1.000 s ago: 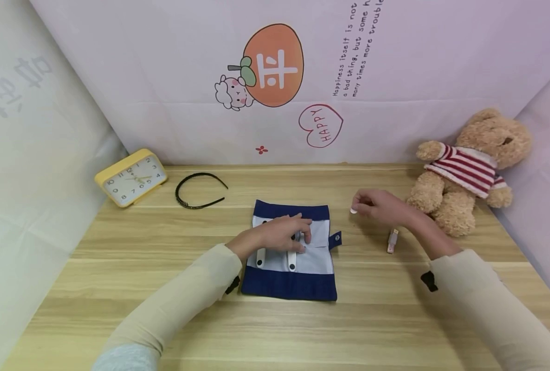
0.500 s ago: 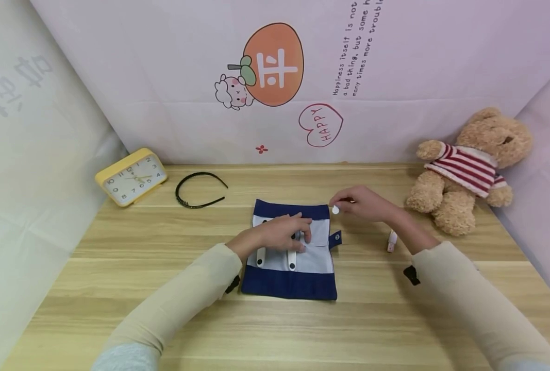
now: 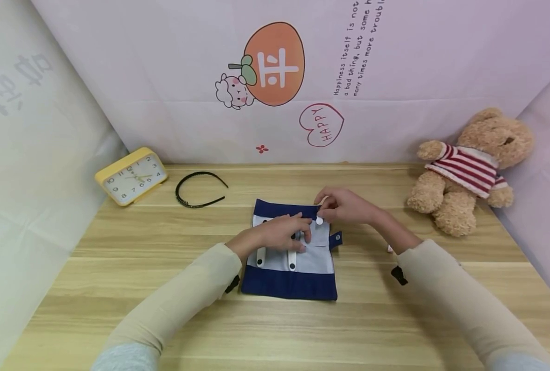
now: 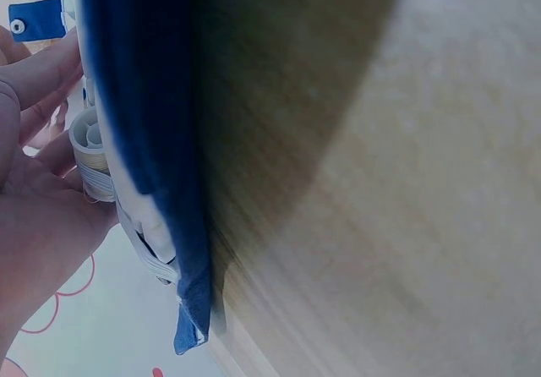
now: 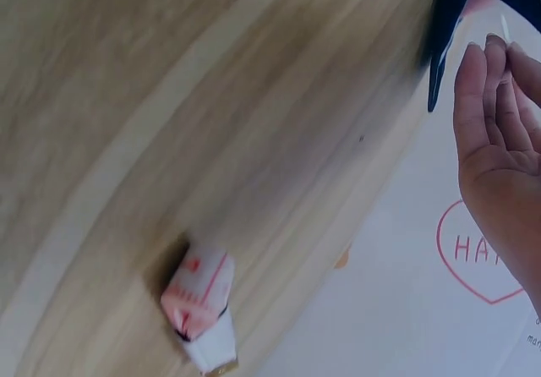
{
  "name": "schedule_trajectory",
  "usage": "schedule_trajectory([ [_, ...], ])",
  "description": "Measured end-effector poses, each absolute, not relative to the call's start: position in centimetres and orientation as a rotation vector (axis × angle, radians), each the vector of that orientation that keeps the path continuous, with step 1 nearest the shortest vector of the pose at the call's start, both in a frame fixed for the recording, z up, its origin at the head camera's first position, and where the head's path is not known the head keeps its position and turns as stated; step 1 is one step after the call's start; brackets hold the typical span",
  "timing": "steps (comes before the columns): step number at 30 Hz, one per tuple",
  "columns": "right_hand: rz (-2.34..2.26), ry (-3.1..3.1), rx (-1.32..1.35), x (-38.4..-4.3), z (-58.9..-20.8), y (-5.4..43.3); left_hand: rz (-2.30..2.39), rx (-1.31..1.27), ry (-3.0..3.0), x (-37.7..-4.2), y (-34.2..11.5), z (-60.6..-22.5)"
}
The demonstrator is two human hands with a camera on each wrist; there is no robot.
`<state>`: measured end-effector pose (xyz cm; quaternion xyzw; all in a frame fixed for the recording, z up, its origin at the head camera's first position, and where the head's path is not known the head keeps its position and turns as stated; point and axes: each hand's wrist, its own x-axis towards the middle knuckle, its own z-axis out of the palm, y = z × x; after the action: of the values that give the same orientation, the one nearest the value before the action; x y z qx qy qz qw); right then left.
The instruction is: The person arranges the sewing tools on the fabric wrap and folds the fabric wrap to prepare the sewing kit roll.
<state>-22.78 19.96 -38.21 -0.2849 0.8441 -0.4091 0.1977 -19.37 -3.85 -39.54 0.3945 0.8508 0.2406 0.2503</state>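
Note:
My left hand [image 3: 281, 234] rests on an unfolded navy cloth pouch [image 3: 288, 286] with a pale grey lining, its fingers spread. White, round-ended pieces with black dots [image 3: 292, 260] lie in the pouch, partly under that hand. In the left wrist view, a white spool-like cylinder [image 4: 91, 157] sits between the palm and the lining. Over the pouch's upper right corner, my right hand [image 3: 344, 206] pinches a small white piece with a rounded end [image 3: 319, 220] between thumb and fingers; the rest of it is hidden. The pouch's snap tab [image 3: 335, 239] sticks out to the right.
A small pink-and-white block [image 5: 203, 297] lies on the wooden table [image 3: 237, 330], mostly behind the right forearm in the head view. Farther back are a yellow alarm clock [image 3: 133, 176], a black headband [image 3: 179, 193] and a teddy bear [image 3: 465, 172] against the cloth wall.
My right hand has moved left from the table beside the pouch to above its upper right corner, carrying the small white piece. The left hand has stayed in place.

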Motion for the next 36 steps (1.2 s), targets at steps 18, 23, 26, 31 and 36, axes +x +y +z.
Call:
schedule_trajectory([
  [18,-1.07,2.277,-0.813,-22.6,-39.3,17.9,0.683,1.105,2.308,-19.4,-4.0,-39.6],
  [23,-1.033,2.232,-0.788,-22.6,-39.3,17.6,0.679,1.105,2.31,-19.4,-3.9,-39.6],
  [26,-1.028,2.198,-0.761,-22.5,-39.2,17.5,0.668,1.1,2.312,-19.4,-3.9,-39.5],
  [31,-1.03,2.152,-0.733,-22.4,-39.0,17.5,0.658,1.092,2.315,-19.3,-3.8,-39.4],
  [36,-1.03,2.109,-0.733,-22.5,-39.0,17.5,0.646,1.088,2.321,-19.3,-3.8,-39.4],
])
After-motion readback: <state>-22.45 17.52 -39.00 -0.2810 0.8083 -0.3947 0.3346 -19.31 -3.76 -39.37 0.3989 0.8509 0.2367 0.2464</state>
